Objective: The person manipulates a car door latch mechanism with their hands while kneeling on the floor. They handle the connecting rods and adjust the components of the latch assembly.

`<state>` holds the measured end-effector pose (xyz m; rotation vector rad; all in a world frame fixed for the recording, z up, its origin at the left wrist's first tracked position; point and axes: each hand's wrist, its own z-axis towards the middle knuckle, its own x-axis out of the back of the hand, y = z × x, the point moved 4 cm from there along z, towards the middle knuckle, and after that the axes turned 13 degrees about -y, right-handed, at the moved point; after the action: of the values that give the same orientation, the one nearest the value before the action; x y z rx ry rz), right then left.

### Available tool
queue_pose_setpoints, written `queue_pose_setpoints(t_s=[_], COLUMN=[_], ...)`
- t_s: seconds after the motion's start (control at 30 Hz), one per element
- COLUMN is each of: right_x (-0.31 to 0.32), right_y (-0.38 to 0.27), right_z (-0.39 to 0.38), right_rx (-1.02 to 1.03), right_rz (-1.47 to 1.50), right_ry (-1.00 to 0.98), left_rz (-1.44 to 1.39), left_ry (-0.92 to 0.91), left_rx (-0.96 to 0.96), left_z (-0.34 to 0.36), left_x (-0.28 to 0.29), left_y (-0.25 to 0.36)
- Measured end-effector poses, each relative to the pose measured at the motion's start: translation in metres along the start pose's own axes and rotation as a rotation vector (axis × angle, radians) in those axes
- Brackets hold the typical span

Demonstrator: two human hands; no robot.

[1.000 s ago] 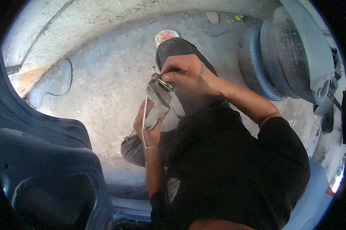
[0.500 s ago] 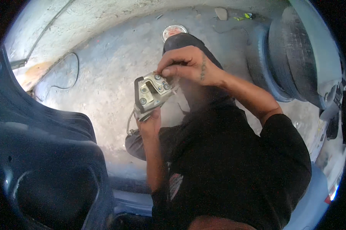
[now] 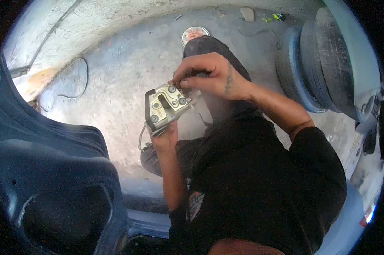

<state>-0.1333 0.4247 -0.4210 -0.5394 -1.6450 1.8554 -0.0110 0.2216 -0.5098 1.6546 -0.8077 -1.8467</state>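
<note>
A car door latch (image 3: 165, 105), a metal plate with several screws, a slot and a black strip down its left side, is held up in front of my lap. My left hand (image 3: 165, 137) grips it from underneath, its fingers mostly hidden behind the body. A bent metal rod (image 3: 141, 139) hangs off the latch's lower left. At the upper edge my right hand (image 3: 211, 76) pinches with thumb and forefinger. Something small and brownish shows at those fingertips, too small to name.
A dark blue car door panel (image 3: 64, 157) with a large opening fills the left. Tyres (image 3: 317, 63) stand at the right. Beyond my knee a round tin (image 3: 195, 34) sits on the concrete floor (image 3: 115, 80). A thin cable (image 3: 86, 76) curves by the wall.
The latch has tilted slightly, turning its plate more towards me, and has shifted a little left. My right hand keeps its pinch at the upper edge, moving only slightly.
</note>
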Motion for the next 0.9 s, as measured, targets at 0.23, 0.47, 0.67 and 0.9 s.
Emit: queue_pose_setpoints(t_s=[0.23, 0.47, 0.67, 0.9], right_x=[-0.002, 0.001, -0.014, -0.034], right_y=[0.005, 0.002, -0.014, 0.027], right_z=[0.003, 0.002, 0.007, 0.013], right_rx=[-0.082, -0.048, -0.081, -0.116], right_rz=[-0.088, -0.365, -0.441, -0.400], right_ry=[-0.019, -0.093, -0.273, -0.261], left_rz=[0.097, 0.645, 0.851, 0.921], left_ry=[0.050, 0.104, -0.090, -0.107], left_rx=[0.020, 0.182, 0.133, 0.000], left_z=[0.003, 0.013, 0.019, 0.007], left_x=[0.009, 0.015, -0.025, -0.006], left_y=[0.000, 0.012, 0.029, 0.024])
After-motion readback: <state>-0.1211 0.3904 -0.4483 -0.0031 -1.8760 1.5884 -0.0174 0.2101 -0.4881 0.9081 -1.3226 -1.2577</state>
